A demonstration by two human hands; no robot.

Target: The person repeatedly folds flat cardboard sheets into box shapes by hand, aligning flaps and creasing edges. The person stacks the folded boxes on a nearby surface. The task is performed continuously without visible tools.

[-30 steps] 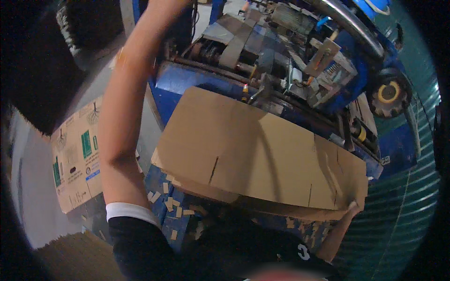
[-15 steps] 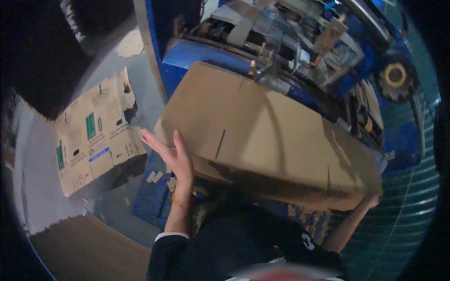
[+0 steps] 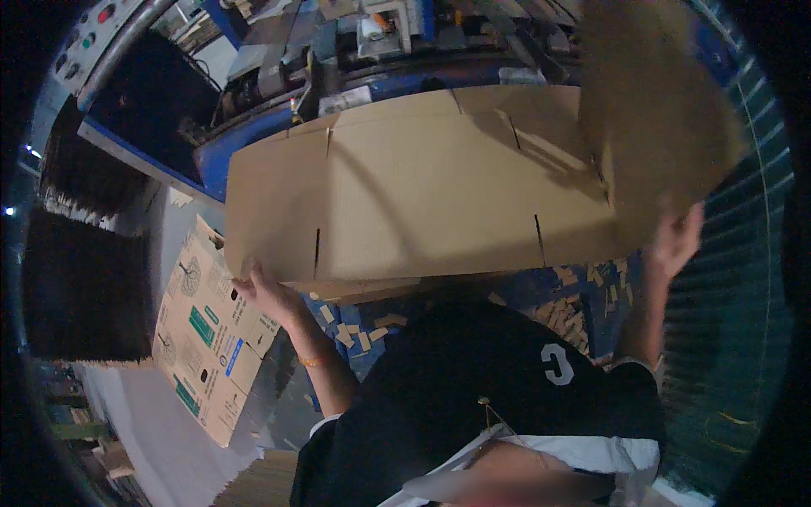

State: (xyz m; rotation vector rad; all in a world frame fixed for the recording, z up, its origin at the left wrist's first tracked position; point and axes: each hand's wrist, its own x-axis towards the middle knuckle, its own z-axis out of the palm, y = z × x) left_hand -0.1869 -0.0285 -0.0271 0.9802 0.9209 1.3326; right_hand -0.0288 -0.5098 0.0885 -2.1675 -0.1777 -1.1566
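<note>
A wide brown cardboard sheet (image 3: 439,186) with several slots and crease lines spans the space in front of me. My left hand (image 3: 263,294) is closed on its near left corner, thumb on the upper face. At the other end, my right hand (image 3: 678,242) grips the near edge of the right-hand part (image 3: 667,110), which stands raised and is smeared by motion. Some of the right fingers are hidden by the board. Under the sheet's near edge, a further layer of cardboard (image 3: 363,290) shows.
A blue machine (image 3: 228,148) with metal parts stands beyond the sheet. Printed flat cardboard (image 3: 207,329) lies at left, near dark stacks (image 3: 84,291). Small cardboard scraps (image 3: 562,325) litter the blue surface below. Ribbed green sheeting (image 3: 743,321) runs along the right.
My left hand, previously spread open by the sheet's left end, now grips its near corner. My right hand has moved up and away from me, and the sheet's right part is now raised.
</note>
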